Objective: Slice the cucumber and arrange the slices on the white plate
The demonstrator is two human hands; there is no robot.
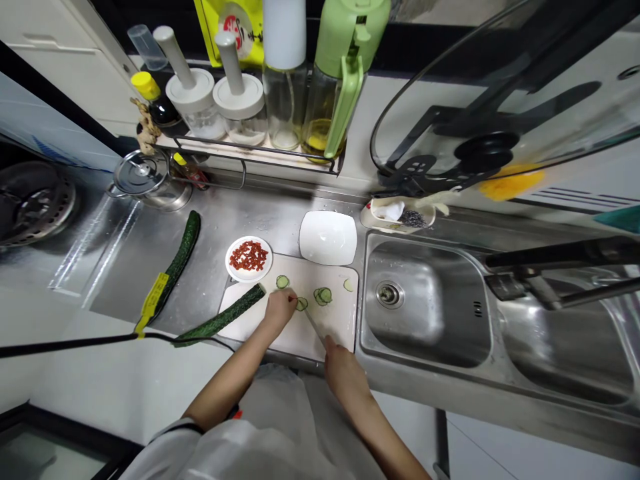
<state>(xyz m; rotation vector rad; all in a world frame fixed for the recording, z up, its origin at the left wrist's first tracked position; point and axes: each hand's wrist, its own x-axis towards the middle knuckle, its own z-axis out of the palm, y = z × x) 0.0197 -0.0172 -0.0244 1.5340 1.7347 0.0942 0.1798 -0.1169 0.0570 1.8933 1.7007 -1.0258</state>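
My left hand is closed in a pinch over the cutting board, its fingertips at the edge of a cucumber slice. The knife is gripped in my right hand, its tip reaching that same slice. A small pile of cucumber slices lies to the right of the blade. One single slice rests above my left hand, and a paler piece sits near the board's right corner. Left of my hand, a cut cucumber lies partly across the board's edge.
A small plate of chopped red pieces and a white dish stand behind the board. Another cucumber with a yellow tag lies left. The double sink is on the right. A black cable crosses the lower left.
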